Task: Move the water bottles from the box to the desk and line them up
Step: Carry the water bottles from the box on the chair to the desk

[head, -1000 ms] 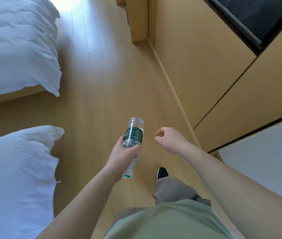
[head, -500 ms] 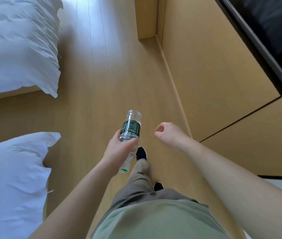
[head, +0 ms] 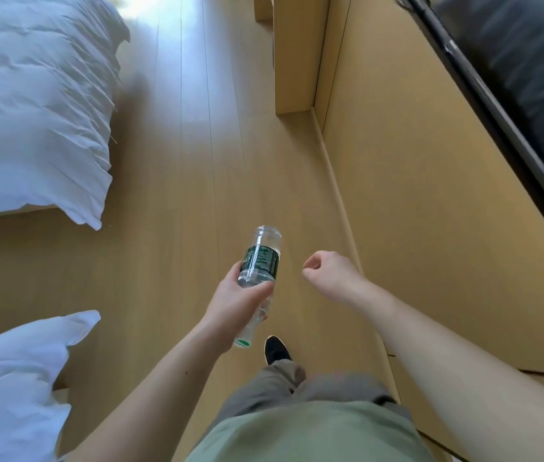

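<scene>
**One bottle in hand, desk and box out of sight**

A person's left hand (head: 237, 303) wraps its fingers and thumb round the lower neck end of a clear water bottle (head: 259, 268), carrying it tipped nearly flat, green cap (head: 242, 342) toward the body and base pointing ahead. Gripped this way, the sealed bottle appears to ride as a carried load rather than something about to be set down. The right hand (head: 325, 271) hangs beside it, well apart, fingers loosely curled and holding nothing, seemingly free to help with placing. Below, one dark shoe (head: 276, 350) steps onto the wood floor (head: 197, 195). White bedding (head: 30, 105) lies to the left, a pillow (head: 7, 388) nearer; tan cabinets (head: 413, 211) and a dark screen (head: 513, 78) line the right. Neither the box nor the desk shows, so the lining-up appears yet to come for this bottle.
</scene>
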`<state>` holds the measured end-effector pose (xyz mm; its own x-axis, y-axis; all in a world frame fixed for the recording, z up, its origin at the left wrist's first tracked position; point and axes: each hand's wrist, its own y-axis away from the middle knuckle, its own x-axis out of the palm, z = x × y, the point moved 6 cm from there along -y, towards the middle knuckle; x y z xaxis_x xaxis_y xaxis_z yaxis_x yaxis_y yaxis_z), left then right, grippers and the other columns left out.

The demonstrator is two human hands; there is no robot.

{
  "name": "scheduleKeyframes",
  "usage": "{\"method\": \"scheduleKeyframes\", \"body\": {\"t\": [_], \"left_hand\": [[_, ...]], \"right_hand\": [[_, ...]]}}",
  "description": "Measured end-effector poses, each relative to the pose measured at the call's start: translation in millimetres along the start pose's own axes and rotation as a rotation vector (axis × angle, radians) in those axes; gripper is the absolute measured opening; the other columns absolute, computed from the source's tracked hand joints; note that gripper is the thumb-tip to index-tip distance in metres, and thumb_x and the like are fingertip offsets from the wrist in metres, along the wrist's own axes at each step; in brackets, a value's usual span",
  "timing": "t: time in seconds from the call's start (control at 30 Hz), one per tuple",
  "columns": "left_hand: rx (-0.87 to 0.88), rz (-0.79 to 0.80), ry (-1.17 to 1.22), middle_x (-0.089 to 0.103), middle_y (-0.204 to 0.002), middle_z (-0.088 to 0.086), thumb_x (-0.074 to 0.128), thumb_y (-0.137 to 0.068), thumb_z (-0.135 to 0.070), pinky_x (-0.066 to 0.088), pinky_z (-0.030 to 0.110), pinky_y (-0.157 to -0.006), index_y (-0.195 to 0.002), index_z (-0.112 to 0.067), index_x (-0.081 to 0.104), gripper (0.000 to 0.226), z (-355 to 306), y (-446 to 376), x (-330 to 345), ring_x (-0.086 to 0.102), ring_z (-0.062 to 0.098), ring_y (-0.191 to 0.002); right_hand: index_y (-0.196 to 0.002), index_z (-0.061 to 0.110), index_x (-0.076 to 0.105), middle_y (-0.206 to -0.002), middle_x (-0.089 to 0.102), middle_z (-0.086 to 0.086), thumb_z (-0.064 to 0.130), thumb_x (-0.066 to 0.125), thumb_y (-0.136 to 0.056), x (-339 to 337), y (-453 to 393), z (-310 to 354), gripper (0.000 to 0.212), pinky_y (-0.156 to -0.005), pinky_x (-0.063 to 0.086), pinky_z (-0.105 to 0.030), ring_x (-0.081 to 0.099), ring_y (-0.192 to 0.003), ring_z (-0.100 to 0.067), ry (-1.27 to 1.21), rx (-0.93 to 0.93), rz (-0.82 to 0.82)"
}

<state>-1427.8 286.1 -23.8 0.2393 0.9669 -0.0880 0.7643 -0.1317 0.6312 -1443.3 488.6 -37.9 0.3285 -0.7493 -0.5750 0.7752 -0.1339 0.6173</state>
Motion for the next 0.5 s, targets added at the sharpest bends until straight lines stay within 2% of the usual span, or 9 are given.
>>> {"method": "scheduleKeyframes", "body": {"t": [0.27, 0.5], "left_hand": [[-0.004, -0.033, -0.013, 0.074, -0.094, 0.003, 0.072, -0.075, -0.024, 0.062, 0.047, -0.073, -0.106, -0.036, 0.062, 0.034, -73.8, -87.6, -32.1, 0.071, 0.022, -0.074], [-0.006, -0.060, -0.005, 0.074, -0.093, 0.003, 0.071, -0.074, -0.026, 0.062, 0.045, -0.070, -0.104, -0.037, 0.062, 0.034, -136.8, -174.0, -43.3, 0.070, 0.022, -0.072]], "right_hand": [[-0.105, 0.024, 0.064, -0.106, 0.064, 0.003, 0.031, 0.053, -0.092, -49.3, -88.1, 73.2, 0.018, -0.067, 0.046, -0.026, 0.061, -0.087, -0.014, 0.004, -0.020, 0.005], [-0.110, 0.023, 0.065, -0.112, 0.064, 0.002, 0.031, 0.053, -0.093, -84.7, -183.8, 124.6, 0.023, -0.074, 0.043, -0.027, 0.058, -0.096, -0.017, 0.064, -0.057, 0.049]]}}
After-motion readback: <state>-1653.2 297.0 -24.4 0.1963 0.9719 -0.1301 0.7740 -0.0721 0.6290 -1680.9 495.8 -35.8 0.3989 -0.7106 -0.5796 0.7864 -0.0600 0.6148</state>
